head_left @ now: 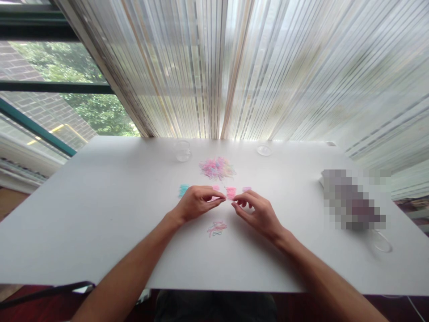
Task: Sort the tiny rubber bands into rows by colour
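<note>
My left hand (197,202) is closed in a pinch, thumb against forefinger; whatever lies between the tips is too small to make out. Just across from it, my right hand (259,212) has its fingers curled, with a small gap between thumb and forefinger and nothing visible there. Both sets of fingertips are beside a coral-pink pile of small elastic bands (231,192). A teal pile (183,190) and a paler pink pile (215,188) are partly hidden by my left hand. A lilac pile (246,189) shows behind my right hand.
Farther back on the white table (134,201) lies a mixed heap of colourful bands (217,168). Nearer me is a small loose cluster of bands (217,228). A clear cup (182,151) and a clear lid (264,150) are at the back. A blurred-out object (351,201) lies right.
</note>
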Available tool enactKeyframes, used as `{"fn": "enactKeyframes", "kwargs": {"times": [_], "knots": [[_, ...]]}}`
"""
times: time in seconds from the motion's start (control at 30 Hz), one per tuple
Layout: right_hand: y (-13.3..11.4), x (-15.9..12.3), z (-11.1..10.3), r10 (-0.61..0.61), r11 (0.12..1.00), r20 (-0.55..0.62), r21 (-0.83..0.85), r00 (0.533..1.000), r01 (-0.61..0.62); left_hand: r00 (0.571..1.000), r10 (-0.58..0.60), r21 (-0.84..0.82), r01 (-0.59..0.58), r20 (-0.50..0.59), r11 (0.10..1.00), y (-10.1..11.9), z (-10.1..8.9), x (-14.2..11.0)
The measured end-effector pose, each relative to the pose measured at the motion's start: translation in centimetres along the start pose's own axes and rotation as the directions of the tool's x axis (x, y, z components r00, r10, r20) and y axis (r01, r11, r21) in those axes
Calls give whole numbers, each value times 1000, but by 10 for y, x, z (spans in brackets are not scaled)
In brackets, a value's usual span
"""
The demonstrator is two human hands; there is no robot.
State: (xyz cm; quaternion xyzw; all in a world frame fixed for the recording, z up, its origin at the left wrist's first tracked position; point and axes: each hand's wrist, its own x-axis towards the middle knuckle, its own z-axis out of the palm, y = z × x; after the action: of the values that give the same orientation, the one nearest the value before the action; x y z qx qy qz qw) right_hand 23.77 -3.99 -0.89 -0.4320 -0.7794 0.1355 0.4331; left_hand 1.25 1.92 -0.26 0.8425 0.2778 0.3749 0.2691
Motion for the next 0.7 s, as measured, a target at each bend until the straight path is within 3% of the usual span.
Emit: {"fn": "enactKeyframes", "kwargs": {"times": [0.7], "knots": [[1, -3, 4, 15, 1000, 29, 6, 999, -15, 996, -51, 124, 42, 78, 991, 6, -12, -2]]}}
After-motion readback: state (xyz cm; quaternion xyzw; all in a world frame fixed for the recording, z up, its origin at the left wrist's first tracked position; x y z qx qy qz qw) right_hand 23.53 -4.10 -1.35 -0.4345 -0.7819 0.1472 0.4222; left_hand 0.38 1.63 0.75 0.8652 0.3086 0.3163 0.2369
